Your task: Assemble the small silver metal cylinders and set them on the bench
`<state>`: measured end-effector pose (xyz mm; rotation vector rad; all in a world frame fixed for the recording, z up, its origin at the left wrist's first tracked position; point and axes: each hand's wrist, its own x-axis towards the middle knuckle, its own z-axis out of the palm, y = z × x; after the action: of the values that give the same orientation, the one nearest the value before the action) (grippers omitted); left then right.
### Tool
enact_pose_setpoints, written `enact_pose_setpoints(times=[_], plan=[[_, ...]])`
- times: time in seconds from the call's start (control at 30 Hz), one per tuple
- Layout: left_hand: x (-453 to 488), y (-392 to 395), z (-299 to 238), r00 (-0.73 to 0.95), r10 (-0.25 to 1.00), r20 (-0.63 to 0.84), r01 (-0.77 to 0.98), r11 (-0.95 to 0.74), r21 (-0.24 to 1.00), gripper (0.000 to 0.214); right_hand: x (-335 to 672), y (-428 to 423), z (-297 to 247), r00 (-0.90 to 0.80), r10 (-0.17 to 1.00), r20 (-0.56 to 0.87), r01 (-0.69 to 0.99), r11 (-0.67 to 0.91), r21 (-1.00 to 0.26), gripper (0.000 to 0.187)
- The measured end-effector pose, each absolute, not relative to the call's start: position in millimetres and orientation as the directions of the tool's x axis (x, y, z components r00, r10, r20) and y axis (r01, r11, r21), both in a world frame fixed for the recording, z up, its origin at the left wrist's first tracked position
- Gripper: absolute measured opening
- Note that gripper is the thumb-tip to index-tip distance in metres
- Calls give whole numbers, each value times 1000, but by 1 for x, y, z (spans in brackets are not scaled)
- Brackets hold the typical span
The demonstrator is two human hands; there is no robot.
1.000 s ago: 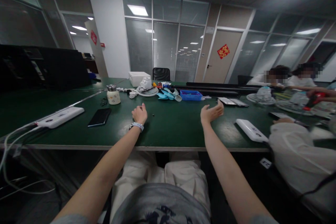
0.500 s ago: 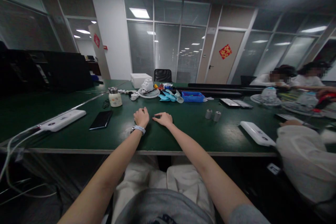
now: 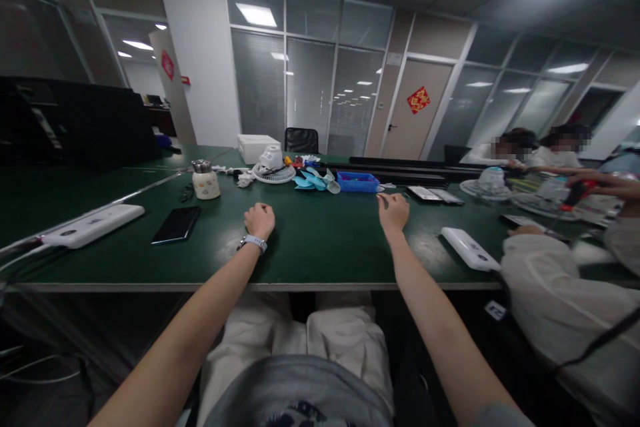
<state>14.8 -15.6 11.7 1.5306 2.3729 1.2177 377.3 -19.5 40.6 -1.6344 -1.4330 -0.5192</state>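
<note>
My left hand (image 3: 259, 220), with a watch (image 3: 253, 243) on its wrist, rests on the green table (image 3: 310, 247) with its fingers curled in. Whatever it may hold is hidden. Farther right, my right hand (image 3: 393, 213) is bent at the wrist, its fingers drawn together and pointing left, near a blue basket (image 3: 358, 182). The hand covers the spot where two small metal cylinders stood, and what is in its fingers cannot be made out. A black phone (image 3: 177, 225) lies left of my left hand, with a patterned cream bottle (image 3: 205, 181) behind it.
White fan parts (image 3: 273, 172) and light-blue fan blades (image 3: 315, 179) lie toward the back, near a white box (image 3: 258, 148). White power banks or similar cases lie left (image 3: 95, 225) and right (image 3: 469, 248). Co-workers sit at the right; one hand holds a red screwdriver (image 3: 577, 193).
My right hand has moved right, away from my left hand, to where the two metal cylinders stood; they are now hidden. My left hand stays curled in about the same place. The view has shifted slightly.
</note>
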Motion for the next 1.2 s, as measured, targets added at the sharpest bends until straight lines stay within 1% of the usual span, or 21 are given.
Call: enact_pose_setpoints(times=[0.07,0.13,0.2,0.3,0.47,0.73,0.87,1.0,1.1,1.17,1.2], plan=[[15,-16,12,-502,795,341,742,194,641,31,407,-24,34,380,514,769,913,-72,-402,31],[15,-17,12,-501,797,338,744,196,639,31,423,-26,28,495,473,729,863,-171,-475,30],[14,-17,12,-498,799,336,744,195,639,32,429,-27,23,572,474,669,816,-246,-524,28],[14,-17,12,-489,805,335,742,182,645,32,430,-25,21,614,510,602,784,-303,-542,27],[13,-15,10,-475,813,337,743,165,649,32,431,-21,20,620,499,605,778,-296,-554,30],[13,-14,10,-478,814,330,743,174,647,32,431,-23,22,656,527,540,742,-323,-587,33],[13,-14,10,-472,819,326,738,166,654,31,429,-24,24,682,508,526,722,-350,-597,31],[12,-13,9,-467,819,332,742,160,650,31,427,-24,23,669,518,534,734,-349,-582,28],[11,-12,8,-465,818,339,746,156,647,31,425,-25,22,649,473,596,757,-323,-568,32],[11,-12,7,-464,818,341,746,153,649,30,421,-25,22,579,438,688,814,-255,-523,36],[11,-11,7,-463,818,341,746,152,649,30,418,-24,22,520,442,731,852,-208,-480,38]])
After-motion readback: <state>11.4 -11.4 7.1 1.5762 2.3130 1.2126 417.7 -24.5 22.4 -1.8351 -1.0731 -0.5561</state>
